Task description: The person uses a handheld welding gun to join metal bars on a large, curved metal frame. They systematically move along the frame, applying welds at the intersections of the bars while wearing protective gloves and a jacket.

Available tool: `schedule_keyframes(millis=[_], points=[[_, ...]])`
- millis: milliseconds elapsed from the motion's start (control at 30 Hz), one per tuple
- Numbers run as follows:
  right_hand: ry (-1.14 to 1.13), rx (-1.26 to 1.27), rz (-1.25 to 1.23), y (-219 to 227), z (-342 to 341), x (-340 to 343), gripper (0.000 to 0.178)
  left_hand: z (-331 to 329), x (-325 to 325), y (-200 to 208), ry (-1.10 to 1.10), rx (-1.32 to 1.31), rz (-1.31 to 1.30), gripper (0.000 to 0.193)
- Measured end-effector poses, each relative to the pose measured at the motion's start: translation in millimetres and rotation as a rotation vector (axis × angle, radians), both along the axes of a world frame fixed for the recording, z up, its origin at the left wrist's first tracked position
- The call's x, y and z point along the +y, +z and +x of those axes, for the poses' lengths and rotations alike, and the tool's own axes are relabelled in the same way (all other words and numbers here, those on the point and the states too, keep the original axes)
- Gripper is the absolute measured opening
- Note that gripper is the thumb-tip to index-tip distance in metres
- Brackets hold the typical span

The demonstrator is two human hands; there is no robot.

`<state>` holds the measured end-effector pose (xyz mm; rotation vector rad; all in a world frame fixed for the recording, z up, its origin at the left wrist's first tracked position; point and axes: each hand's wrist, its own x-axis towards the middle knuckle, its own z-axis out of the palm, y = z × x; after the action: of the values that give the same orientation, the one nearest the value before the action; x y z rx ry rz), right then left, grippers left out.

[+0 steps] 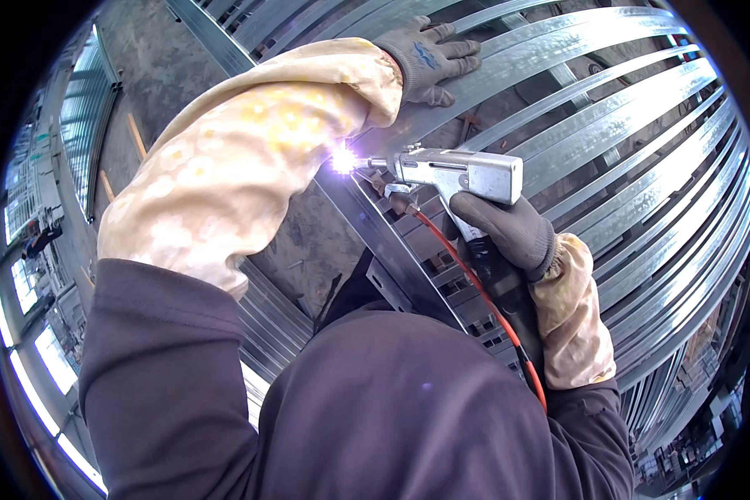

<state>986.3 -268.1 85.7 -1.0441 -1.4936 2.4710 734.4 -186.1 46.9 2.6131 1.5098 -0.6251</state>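
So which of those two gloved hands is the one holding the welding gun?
The right hand, in the dark glove, grips the silver welding gun. The left hand, in a grey glove, lies flat on the steel frame.

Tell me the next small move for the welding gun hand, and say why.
Probably ease the welding gun slowly along the metal rail, keeping its tip on the joint. The bright arc burns at the tip, the right hand grips the handle, and the left hand lies flat on the metal strips, steadying them.

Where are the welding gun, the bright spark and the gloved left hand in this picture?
welding gun (462,173), head view, on its silver metal body.
bright spark (342,159), head view, at its glowing centre by the gun's tip.
left hand (429,57), head view, on the glove's back.
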Motion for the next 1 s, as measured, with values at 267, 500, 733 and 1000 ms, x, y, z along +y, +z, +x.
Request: schedule_keyframes(millis=[267,500,733,1000], points=[[0.004,-0.035,-0.009,2,5,-1,0.035,2,1,2,-0.017,0.001,-0.006,0.078],[-0.041,0.031,0.041,7,6,-4,0.037,2,1,7,-0.009,0.002,-0.013,0.079],[-0.018,-0.047,-0.098,0,14,-6,0.035,0,1,1,-0.018,0.006,0.002,0.079],[-0.025,-0.051,-0.054,3,16,-8,0.039,1,0,3,-0.004,0.01,-0.014,0.079]])
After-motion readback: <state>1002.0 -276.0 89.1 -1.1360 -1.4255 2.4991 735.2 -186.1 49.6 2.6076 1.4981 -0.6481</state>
